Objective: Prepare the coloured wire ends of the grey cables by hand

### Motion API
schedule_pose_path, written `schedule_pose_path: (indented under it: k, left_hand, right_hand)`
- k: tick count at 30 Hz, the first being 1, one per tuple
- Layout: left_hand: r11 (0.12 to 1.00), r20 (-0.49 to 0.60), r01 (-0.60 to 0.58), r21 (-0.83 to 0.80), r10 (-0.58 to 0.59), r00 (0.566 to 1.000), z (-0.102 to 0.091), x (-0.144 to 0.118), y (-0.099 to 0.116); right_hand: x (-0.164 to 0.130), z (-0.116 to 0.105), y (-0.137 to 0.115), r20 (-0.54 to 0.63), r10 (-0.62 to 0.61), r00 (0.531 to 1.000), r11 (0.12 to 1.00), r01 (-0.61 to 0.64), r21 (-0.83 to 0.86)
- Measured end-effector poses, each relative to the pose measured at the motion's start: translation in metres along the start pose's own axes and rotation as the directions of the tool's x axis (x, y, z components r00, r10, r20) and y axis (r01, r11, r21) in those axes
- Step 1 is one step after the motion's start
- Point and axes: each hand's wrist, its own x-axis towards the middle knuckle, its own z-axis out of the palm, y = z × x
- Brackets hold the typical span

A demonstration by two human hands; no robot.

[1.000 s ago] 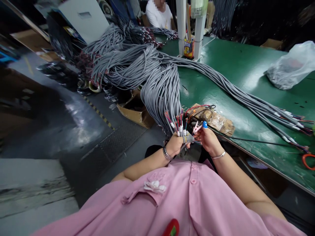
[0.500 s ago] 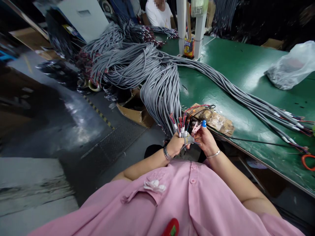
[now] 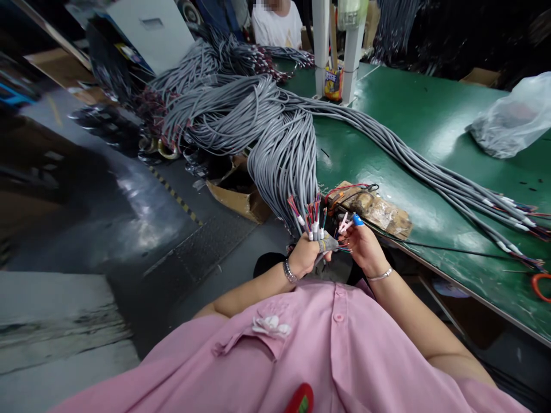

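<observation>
Left hand point(image 3: 303, 255) remains clamped on the cable ends point(image 3: 310, 221) off the bench's point(image 3: 422, 132) near edge; right hand point(image 3: 364, 245) has shifted slightly, its grip pinching coloured wires point(image 3: 344, 225).

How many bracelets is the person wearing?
2: a metal watch-like band on the left wrist, and a thin silver bangle on the right wrist.

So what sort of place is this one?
Most likely a cable or wire-harness assembly workshop: heaps of grey cables drape over a green workbench, the left hand grips a bunch of stripped cable ends, and another person sits further along.
</observation>
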Motion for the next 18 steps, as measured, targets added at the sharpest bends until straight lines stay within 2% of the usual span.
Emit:
schedule_pose_path:
  k: [7,14,18]
  left_hand:
    - [1.000,-0.001,0.004,-0.006,-0.004,1.000,0.004,0.006,-0.003]
    - [0.998,-0.019,0.032,0.054,-0.031,0.999,0.004,0.006,-0.005]
    - [0.998,-0.025,0.035,0.059,-0.034,0.999,0.004,0.006,-0.006]
  right_hand:
    - [0.006,0.001,0.003,0.007,0.070,0.998,0.994,-0.070,0.088]
    - [0.013,0.005,0.008,-0.044,0.033,0.999,0.982,-0.024,0.186]
    - [0.009,0.004,0.010,0.007,0.055,0.998,0.982,-0.055,0.183]
